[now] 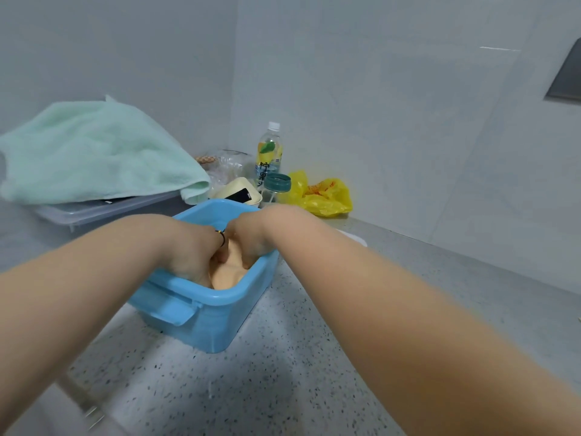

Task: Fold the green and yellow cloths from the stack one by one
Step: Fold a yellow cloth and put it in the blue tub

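— What's nearest?
— A blue bin (207, 322) on the speckled table (283, 388). The left hand (191, 253) and right hand (248, 237) reach inside, fingers sunk into the yellow cloth (226, 275); gripping or pressing, I cannot tell.
— And the green cloth (94, 152)?
— Farther back on the left, draped over a clear tray (103, 209). A bottle (268, 155) and a yellow bag (323, 196) lie beyond.

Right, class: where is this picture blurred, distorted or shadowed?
Head view: the bare forearms look soft and swollen toward the bottom corners, wide-lens stretch plus blur; a shadow darkens the speckled grey countertop in front of the blue plastic tub.
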